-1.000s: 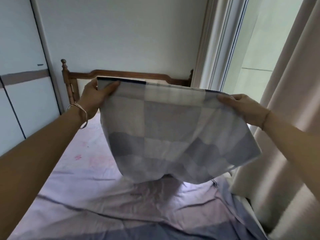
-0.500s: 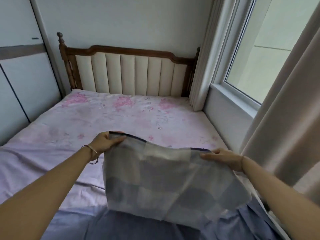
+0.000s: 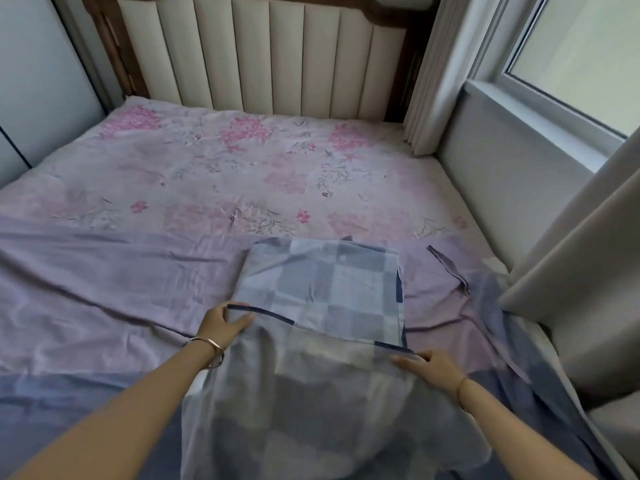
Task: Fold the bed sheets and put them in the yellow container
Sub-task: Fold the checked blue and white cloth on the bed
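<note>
While the far half of the checked sheet (image 3: pixel 329 289) lies flat on the purple sheet (image 3: pixel 104 289) at 6 o'clock of the view, both hands hold its dark-trimmed hem apart, probably to give a straight fold line. Left hand (image 3: pixel 225 322), at 7 o'clock, pinches the hem between thumb and curled fingers. Right hand (image 3: pixel 429 370), at 5 o'clock, lays near-straight fingers on it; a thumb grip beneath cannot be confirmed. Yellow container: not in view.

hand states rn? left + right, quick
Left hand: pinching the dark-trimmed edge of the checked sheet.
Right hand: gripping the same edge at its other end.
</note>
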A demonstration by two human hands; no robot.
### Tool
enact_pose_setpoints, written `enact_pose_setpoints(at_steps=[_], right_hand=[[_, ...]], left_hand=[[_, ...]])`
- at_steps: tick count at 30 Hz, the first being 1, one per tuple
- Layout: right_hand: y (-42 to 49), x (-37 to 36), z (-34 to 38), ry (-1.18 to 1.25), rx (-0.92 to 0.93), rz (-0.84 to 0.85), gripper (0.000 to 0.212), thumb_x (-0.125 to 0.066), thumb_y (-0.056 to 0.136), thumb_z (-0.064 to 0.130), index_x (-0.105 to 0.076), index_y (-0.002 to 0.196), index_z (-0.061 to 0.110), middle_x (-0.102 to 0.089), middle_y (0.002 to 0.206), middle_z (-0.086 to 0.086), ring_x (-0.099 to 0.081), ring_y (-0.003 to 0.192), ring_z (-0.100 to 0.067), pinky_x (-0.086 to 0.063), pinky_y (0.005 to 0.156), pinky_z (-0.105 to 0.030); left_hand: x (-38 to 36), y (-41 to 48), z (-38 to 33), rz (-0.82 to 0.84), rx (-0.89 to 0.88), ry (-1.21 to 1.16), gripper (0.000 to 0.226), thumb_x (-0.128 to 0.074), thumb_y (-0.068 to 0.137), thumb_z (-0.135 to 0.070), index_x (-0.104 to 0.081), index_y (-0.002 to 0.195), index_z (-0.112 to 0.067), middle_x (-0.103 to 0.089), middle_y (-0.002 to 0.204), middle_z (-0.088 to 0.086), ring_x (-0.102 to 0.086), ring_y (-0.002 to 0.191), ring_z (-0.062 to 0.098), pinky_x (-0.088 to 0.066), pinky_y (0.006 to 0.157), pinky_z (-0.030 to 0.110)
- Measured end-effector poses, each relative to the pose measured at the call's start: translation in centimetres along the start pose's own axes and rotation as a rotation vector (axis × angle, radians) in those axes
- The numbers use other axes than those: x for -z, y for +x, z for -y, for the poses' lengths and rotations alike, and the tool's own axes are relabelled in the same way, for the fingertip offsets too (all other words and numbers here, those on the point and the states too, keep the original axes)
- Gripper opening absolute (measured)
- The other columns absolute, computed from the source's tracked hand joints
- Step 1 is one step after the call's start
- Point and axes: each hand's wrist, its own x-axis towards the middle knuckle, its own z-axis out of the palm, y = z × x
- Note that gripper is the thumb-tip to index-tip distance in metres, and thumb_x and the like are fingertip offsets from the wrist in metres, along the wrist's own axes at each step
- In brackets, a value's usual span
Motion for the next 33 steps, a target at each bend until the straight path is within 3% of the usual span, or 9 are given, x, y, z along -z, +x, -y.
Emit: enact_pose_setpoints(at_steps=[4, 7, 10, 13, 15, 18, 25, 28, 33], right_hand=[[4.4, -0.5, 0.3, 0.011, 0.156, -0.104, 0.038, -0.079, 0.071, 0.027, -0.052, 0.049, 0.015, -0.039, 0.05, 0.009, -0.034, 0.048, -0.004, -0.025, 0.044, -0.011], [8.6, -1.1, 0.6, -0.067, 0.281, -0.243, 0.038, -0.077, 0.075, 0.033, -0.049, 0.056, 0.015, -0.031, 0.056, 0.004, -0.028, 0.055, -0.011, -0.022, 0.047, -0.02], [13.0, -2.3, -0.6, -0.224, 0.326, -0.397, 0.015, -0.074, 0.08, 0.032, -0.067, 0.074, 0.02, -0.063, 0.072, 0.003, -0.056, 0.072, -0.02, -0.045, 0.068, -0.033], [14.5, -4.6, -3.6, -0.404, 0.243, -0.456, 0.052, -0.074, 0.078, 0.034, -0.058, 0.124, 0.015, -0.058, 0.126, -0.008, -0.051, 0.118, -0.028, -0.037, 0.102, -0.042], [14.1, -6.4, -6.7, -0.452, 0.154, -0.468, 0.072, -0.076, 0.075, 0.036, -0.045, 0.137, 0.014, -0.044, 0.14, -0.01, -0.038, 0.13, -0.029, -0.027, 0.107, -0.04], [12.9, -7.8, -11.8, -0.406, -0.05, -0.473, 0.09, -0.079, 0.07, 0.042, -0.034, 0.143, 0.013, -0.033, 0.148, -0.011, -0.028, 0.137, -0.029, -0.022, 0.113, -0.043], [11.8, -8.6, -15.0, 0.12, -0.239, -0.613, 0.091, -0.087, 0.063, 0.029, -0.038, 0.134, 0.0, -0.049, 0.135, -0.017, -0.05, 0.121, -0.034, -0.041, 0.102, -0.044], [11.1, -8.7, -14.4, 0.143, -0.2, -0.594, 0.059, -0.08, 0.073, 0.02, -0.053, 0.12, -0.002, -0.061, 0.119, -0.017, -0.058, 0.108, -0.035, -0.048, 0.09, -0.04], [9.1, -7.7, -11.7, -0.034, 0.108, -0.721, 0.016, -0.069, 0.084, 0.012, -0.063, 0.091, -0.002, -0.063, 0.08, -0.016, -0.057, 0.074, -0.031, -0.043, 0.064, -0.035]], left_hand=[[-1.1, 3.5, 0.9, -0.095, -0.063, -0.034, 0.022, -0.073, 0.078, -0.007, -0.066, 0.098, -0.006, -0.065, 0.095, 0.011, -0.061, 0.091, 0.023, -0.05, 0.087, 0.036], [-1.4, 7.3, 1.4, -0.174, -0.112, -0.034, 0.024, -0.074, 0.079, -0.011, -0.064, 0.1, -0.006, -0.062, 0.093, 0.009, -0.057, 0.087, 0.02, -0.045, 0.079, 0.029], [-2.7, 10.4, 2.9, -0.189, -0.105, -0.04, 0.038, -0.072, 0.081, -0.02, -0.058, 0.114, -0.008, -0.057, 0.108, 0.004, -0.052, 0.1, 0.017, -0.042, 0.086, 0.028], [-4.1, 10.4, 7.4, -0.11, 0.107, -0.036, 0.061, -0.07, 0.082, -0.034, -0.043, 0.13, -0.01, -0.048, 0.121, 0.001, -0.048, 0.106, 0.017, -0.041, 0.095, 0.03], [-4.2, 9.1, 11.7, -0.053, 0.249, 0.022, 0.064, -0.075, 0.076, -0.035, -0.045, 0.126, -0.009, -0.053, 0.118, -0.001, -0.054, 0.102, 0.02, -0.045, 0.096, 0.035], [-3.5, 7.1, 15.9, -0.022, 0.31, 0.104, 0.044, -0.079, 0.072, -0.029, -0.056, 0.105, -0.011, -0.064, 0.106, 0.007, -0.061, 0.095, 0.026, -0.049, 0.09, 0.04], [-2.5, 6.1, 16.4, 0.047, 0.296, -0.001, 0.032, -0.074, 0.079, -0.024, -0.062, 0.105, -0.009, -0.067, 0.105, 0.009, -0.063, 0.093, 0.025, -0.051, 0.086, 0.038], [-2.7, 5.7, 15.5, 0.035, 0.319, -0.119, 0.028, -0.065, 0.087, -0.024, -0.061, 0.108, -0.006, -0.065, 0.107, 0.011, -0.061, 0.09, 0.023, -0.046, 0.082, 0.032], [-2.4, 5.7, 12.6, 0.026, 0.205, -0.167, 0.03, -0.059, 0.09, -0.028, -0.061, 0.113, -0.009, -0.064, 0.105, 0.006, -0.06, 0.096, 0.023, -0.046, 0.085, 0.033]])
